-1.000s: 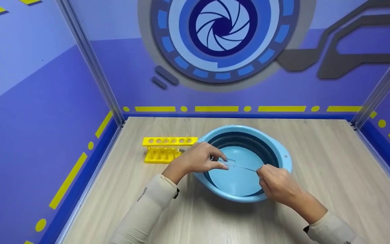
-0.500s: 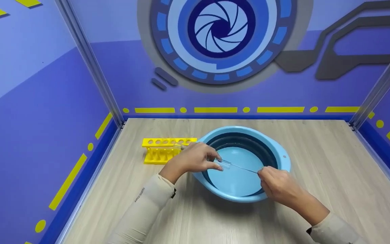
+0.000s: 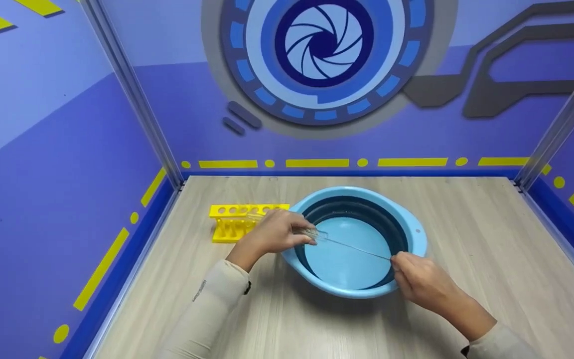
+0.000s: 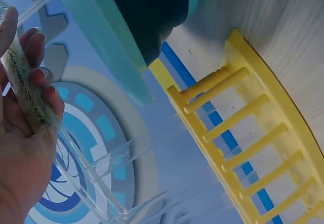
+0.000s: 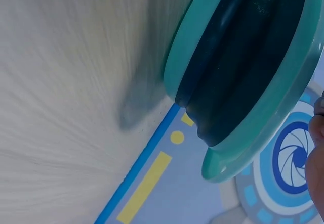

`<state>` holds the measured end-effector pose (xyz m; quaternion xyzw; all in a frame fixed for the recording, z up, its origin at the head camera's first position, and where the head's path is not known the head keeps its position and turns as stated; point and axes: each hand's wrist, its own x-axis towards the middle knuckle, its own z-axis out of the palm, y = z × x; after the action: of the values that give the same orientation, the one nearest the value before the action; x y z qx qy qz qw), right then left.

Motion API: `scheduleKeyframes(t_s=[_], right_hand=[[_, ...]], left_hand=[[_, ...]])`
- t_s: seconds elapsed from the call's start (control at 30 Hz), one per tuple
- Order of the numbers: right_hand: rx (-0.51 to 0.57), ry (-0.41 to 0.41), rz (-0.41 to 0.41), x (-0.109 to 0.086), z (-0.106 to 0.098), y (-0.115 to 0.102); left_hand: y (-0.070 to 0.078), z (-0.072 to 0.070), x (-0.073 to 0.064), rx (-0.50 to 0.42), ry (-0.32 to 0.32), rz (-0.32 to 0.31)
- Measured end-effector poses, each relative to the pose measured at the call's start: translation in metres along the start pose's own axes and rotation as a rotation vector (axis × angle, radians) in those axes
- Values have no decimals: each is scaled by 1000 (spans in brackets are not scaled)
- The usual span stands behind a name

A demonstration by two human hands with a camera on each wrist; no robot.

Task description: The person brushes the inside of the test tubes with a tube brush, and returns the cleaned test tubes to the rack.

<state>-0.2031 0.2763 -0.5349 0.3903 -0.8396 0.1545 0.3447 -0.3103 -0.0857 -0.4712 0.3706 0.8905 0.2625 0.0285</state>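
My left hand (image 3: 279, 232) grips a clear test tube (image 4: 76, 168), tilted over the left side of the blue basin (image 3: 419, 239). Inside the tube, at the fingers, the left wrist view shows the pale bristles of a test tube brush (image 4: 31, 90). The brush's thin wire handle (image 3: 354, 248) leads out of the tube's mouth across the basin. My right hand (image 3: 424, 279) pinches the far end of this wire by the basin's right rim. Only a sliver of that hand shows in the right wrist view.
A yellow test tube rack (image 3: 224, 228) stands left of the basin, partly behind my left hand. Clear tubes (image 4: 114, 159) stand in it. The wooden tabletop (image 3: 471, 229) ends at blue panels (image 3: 167, 114) at the back and sides.
My hands have drawn apart: the left has shifted left with the tube, the right a little right and toward me. More of the wire shows between them.
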Motion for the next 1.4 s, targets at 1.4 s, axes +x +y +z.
scheduleKeyframes(t_s=[1.4], right_hand=[[922,-145,905,3,-31,12]], left_hand=[[-32,2,-13,384,492,285]])
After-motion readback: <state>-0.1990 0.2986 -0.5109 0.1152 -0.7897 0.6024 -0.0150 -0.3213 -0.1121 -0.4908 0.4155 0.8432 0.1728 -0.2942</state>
